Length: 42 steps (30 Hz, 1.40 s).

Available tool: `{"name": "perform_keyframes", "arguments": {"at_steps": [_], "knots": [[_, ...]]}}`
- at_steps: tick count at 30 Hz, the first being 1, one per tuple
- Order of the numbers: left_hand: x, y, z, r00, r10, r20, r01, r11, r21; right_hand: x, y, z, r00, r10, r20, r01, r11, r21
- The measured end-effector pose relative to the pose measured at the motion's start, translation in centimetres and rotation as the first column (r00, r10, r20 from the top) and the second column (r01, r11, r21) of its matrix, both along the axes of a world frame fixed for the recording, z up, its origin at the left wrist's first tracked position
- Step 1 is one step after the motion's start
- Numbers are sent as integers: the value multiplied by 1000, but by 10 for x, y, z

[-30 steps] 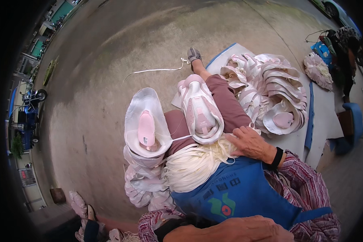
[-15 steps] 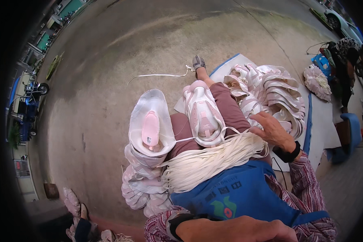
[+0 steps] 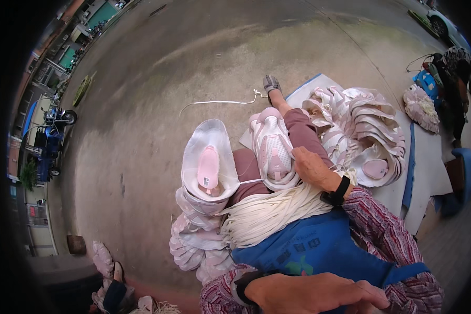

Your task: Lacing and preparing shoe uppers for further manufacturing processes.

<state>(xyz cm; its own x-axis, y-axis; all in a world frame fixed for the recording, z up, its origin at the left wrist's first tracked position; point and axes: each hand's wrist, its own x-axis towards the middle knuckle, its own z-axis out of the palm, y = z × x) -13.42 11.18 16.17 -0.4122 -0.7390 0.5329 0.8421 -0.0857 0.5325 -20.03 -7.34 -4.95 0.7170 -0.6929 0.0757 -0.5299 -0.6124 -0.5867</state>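
Observation:
A pink-and-white shoe upper (image 3: 275, 152) lies across my lap, its toe pointing away from me. My right hand (image 3: 316, 170), with a black band on its wrist, is at the upper's right edge. Its fingers are bent together there; what they pinch is hidden. Close to the lower edge, my left hand (image 3: 309, 293) reaches across above the blue apron (image 3: 319, 235), fingers curled and partly cut off. A thick bundle of cream shoelaces (image 3: 272, 217) is draped over my lap. One lace (image 3: 251, 181) runs from the shoe upper to the stacked uppers (image 3: 206, 162) on the left.
More pink-and-white uppers (image 3: 374, 120) are heaped at right on a pale sheet (image 3: 395, 193) with a blue edge. A loose white lace (image 3: 220, 102) lies on the concrete floor (image 3: 141, 157). A blue chair (image 3: 463, 178) stands far right, a blue three-wheeler (image 3: 49, 141) far left.
My right hand has moved left from above the lace bundle's end to the shoe upper's edge, and its spread fingers have drawn together. The whole view has shifted slightly. My left hand stays low.

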Motion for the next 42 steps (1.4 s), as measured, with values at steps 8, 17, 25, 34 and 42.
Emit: {"name": "perform_keyframes", "arguments": {"at_steps": [8,17,25,34,42], "knots": [[60,-80,-60,-183,533,826,-553,639,-535,-11,2,-6,998,-65,-6,65,994,88],[92,-99,-192,-677,346,649,-212,753,-623,-7,0,-1,1000,-25,-12,26,997,74],[80,-86,-205,-765,358,536,-77,775,-627,-3,-3,1,1000,-12,10,11,995,99],[68,-62,-216,-795,389,466,-22,749,-662,0,-1,15,999,40,-3,-39,992,122],[76,-71,-194,-708,366,604,-92,801,-592,-65,-45,54,961,-156,228,143,987,74]]}}
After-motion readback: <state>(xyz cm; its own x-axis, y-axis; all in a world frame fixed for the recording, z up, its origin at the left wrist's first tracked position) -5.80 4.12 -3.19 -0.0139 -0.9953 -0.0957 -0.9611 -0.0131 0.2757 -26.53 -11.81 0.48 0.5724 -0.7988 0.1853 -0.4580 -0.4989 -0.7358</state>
